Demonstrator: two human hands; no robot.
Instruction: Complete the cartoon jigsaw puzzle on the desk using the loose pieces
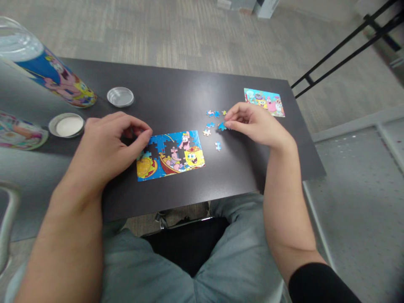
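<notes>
A partly assembled jigsaw puzzle (197,147) with cartoon figures lies on the dark table, with dark gaps in its upper and middle parts. My left hand (116,147) rests at its top left corner, thumb and index tip brought together; whether anything is between them is hidden. Right of the puzzle, my right hand (249,122) pinches a blue puzzle piece (222,126) between thumb and fingers, low over the table. Around it lie several loose pieces, among them a pale blue one (218,146) nearer me and a whitish one (206,132) to the left.
A picture card (271,103) lies at the table's far right, partly behind my right hand. On the left stand a tall printed canister (67,82) and a second printed canister (22,132), with a clear lid (120,97) and a white-lined lid (66,125) close by.
</notes>
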